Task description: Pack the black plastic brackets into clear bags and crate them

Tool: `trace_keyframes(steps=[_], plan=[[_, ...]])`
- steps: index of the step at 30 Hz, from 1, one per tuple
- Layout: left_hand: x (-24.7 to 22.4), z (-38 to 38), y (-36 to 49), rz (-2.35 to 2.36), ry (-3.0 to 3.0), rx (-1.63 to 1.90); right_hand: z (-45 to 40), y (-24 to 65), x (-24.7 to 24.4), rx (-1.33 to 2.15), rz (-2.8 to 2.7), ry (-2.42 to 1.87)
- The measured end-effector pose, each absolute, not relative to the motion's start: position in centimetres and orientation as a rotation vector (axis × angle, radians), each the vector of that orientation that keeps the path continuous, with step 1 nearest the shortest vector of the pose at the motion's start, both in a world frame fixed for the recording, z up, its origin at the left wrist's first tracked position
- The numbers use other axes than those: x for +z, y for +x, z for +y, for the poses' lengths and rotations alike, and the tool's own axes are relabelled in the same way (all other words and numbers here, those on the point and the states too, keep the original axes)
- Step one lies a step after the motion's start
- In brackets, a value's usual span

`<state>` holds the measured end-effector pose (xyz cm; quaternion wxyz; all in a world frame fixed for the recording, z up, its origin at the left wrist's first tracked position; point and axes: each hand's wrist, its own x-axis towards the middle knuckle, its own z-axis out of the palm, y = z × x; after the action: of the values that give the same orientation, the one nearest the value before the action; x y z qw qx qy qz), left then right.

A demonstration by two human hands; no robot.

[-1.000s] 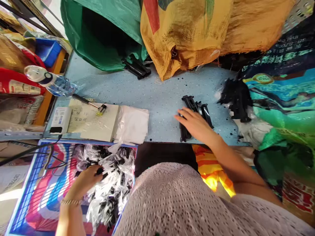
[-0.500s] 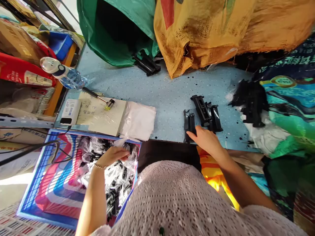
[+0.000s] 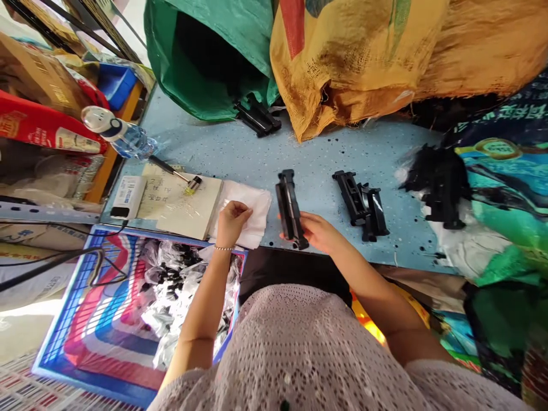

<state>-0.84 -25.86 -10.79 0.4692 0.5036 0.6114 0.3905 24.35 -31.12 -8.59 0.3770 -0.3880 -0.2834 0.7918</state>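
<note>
Being gripped by the right hand [image 3: 315, 232], a black plastic part [image 3: 289, 208] is held near the frame's centre. Left of it, the left hand [image 3: 233, 221] is bunched over white sheets [image 3: 260, 206]; whether anything is grasped cannot be told. Other black parts [image 3: 350, 194] are scattered on the worktop [image 3: 308, 151], centre right.

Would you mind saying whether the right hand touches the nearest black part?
Touching: the head view shows the right hand gripping the black part, fingers curled around its lower half.
</note>
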Motion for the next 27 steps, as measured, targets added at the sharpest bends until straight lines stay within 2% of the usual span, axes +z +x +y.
trace_keyframes(steps=[6,9,12,16,18,22,27], plan=[[-9.7,-27.0,-1.3,1.414,1.359,1.031,-26.9,18.5,-9.9,2.064,-0.622,-0.853],[-9.4,-27.2,-2.6,1.556,1.745,0.969,-26.7,19.3,-11.0,2.010,-0.583,-0.916],[-9.2,-26.9,-3.3,1.560,2.121,0.738,-27.5,21.0,-11.4,1.989,-0.594,-1.028],[-9.0,-26.6,-2.7,1.565,2.095,0.759,-29.7,22.5,-10.0,1.796,-0.727,-1.156],[-8.8,-26.7,-2.4,1.524,2.000,0.809,-30.9,22.8,-8.9,1.915,-0.768,-1.057],[-8.7,-26.8,-2.5,1.405,1.932,0.817,-32.4,22.7,-8.9,2.394,-0.631,-0.866],[-8.4,-28.7,-1.9,1.305,2.193,0.742,-31.4,21.4,-12.1,2.359,-0.353,-0.966]])
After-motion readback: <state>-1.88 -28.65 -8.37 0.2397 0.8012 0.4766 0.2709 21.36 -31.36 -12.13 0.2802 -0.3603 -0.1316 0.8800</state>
